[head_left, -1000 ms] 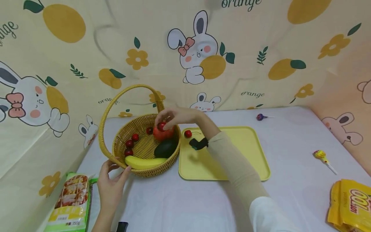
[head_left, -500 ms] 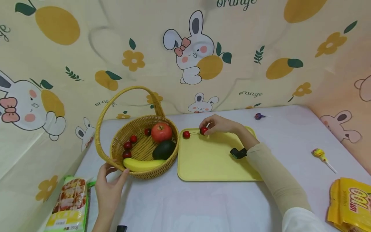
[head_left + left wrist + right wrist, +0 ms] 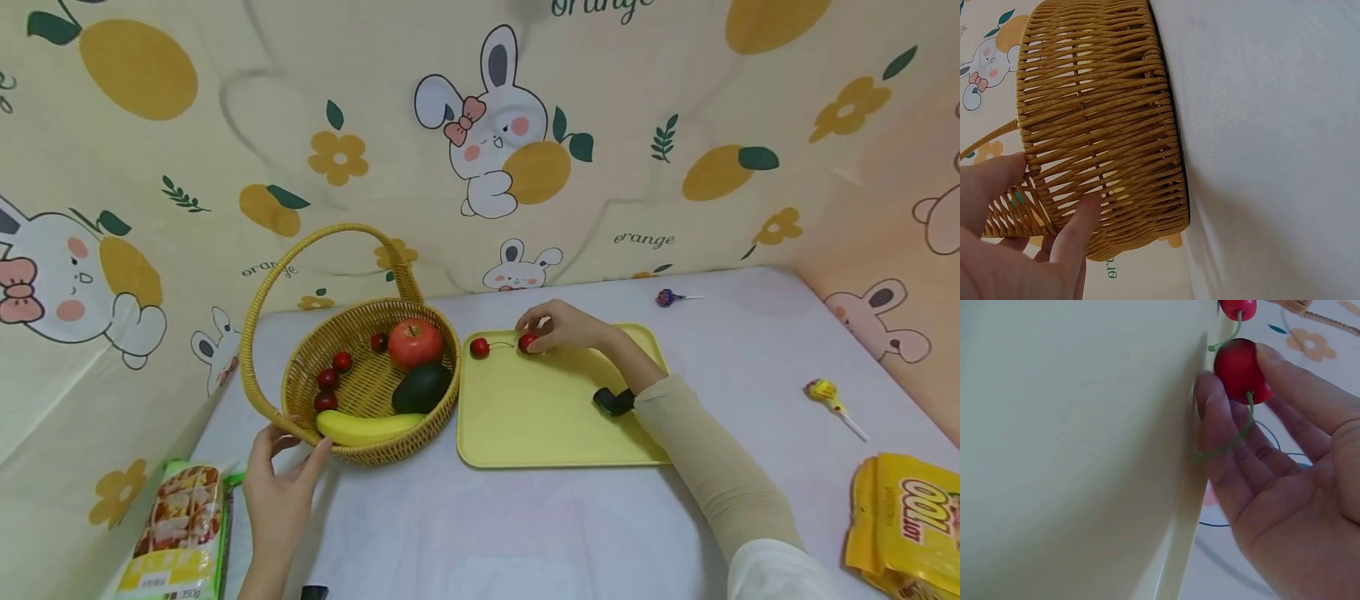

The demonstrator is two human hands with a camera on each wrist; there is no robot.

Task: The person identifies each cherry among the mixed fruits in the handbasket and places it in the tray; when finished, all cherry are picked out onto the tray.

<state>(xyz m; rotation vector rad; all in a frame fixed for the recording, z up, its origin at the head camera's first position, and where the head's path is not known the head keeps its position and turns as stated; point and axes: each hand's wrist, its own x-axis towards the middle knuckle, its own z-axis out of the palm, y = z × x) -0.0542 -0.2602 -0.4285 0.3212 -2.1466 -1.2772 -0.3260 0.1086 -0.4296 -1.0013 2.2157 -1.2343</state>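
My left hand (image 3: 281, 483) holds the near left rim of a wicker basket (image 3: 1100, 125), by the foot of its tall handle, with thumb and fingers either side of the rim. My right hand (image 3: 570, 327) pinches a red cherry (image 3: 1238, 369) between thumb and fingertips at the far edge of a yellow tray (image 3: 532, 425); its green stem hangs toward the palm. Just left of it, a second cherry (image 3: 479, 347) lies on the tray. In the basket are an apple (image 3: 415, 344), an avocado (image 3: 422, 388), a banana (image 3: 367, 428) and several cherries (image 3: 327, 379).
A green food bag (image 3: 176, 529) lies at the front left. On the right side are a purple-wrapped lollipop (image 3: 665, 297), a yellow lollipop (image 3: 823, 392) and a yellow snack packet (image 3: 903, 525). A patterned cloth (image 3: 360, 100) rises behind the table.
My right hand has carried the cherry from above the apple in the basket rightward to the tray's far edge. My left hand keeps its hold on the basket.
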